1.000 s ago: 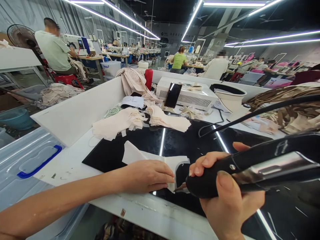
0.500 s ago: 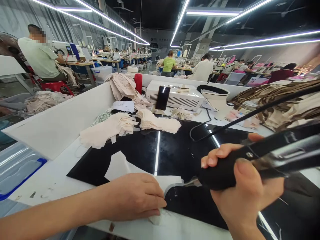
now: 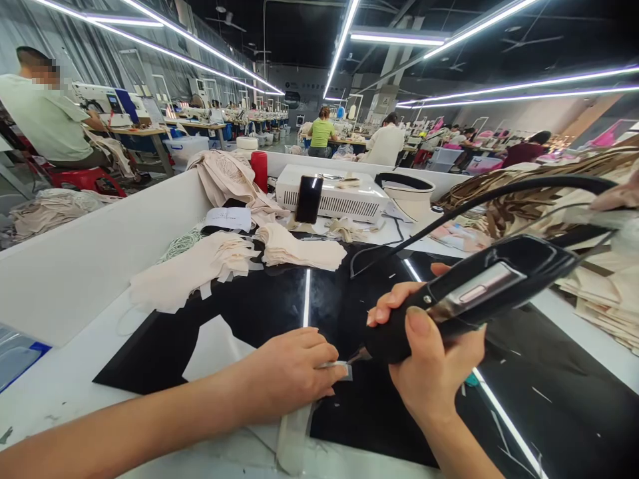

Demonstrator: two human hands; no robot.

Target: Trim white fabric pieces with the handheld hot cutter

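Hard to see much of the white fabric piece (image 3: 219, 346): mostly hidden under the left hand (image 3: 292, 369), with only a small corner poking out at 3 o'clock of the fingertips (image 3: 335, 372) and a strip running off toward 6 o'clock. Tip of the cutting tool (image 3: 449, 299) tiny and half lost between the two hands. Far end of the tool and its black cord (image 3: 499, 196) cut off at the right edge of the view. Left hand pressed flat on the fabric, fingers bent a little, holding it down on the black mat (image 3: 349, 299). Right hand (image 3: 429, 359) wrapped tight around the black grip of the tool, thumb on top, tool tip just touching the fabric corner at 9 o'clock of that hand. Compared with a moment ago, far less white fabric showing, the left hand now closer to the tool tip, and the tool tilted up more steeply. At 12 o'clock, stacks of cream fabric (image 3: 200, 269), a phone (image 3: 308, 198) leaning on a white machine (image 3: 349, 196), and a red cup (image 3: 259, 169). At 10 o'clock, a person (image 3: 44, 113) in a pale shirt sitting far off.
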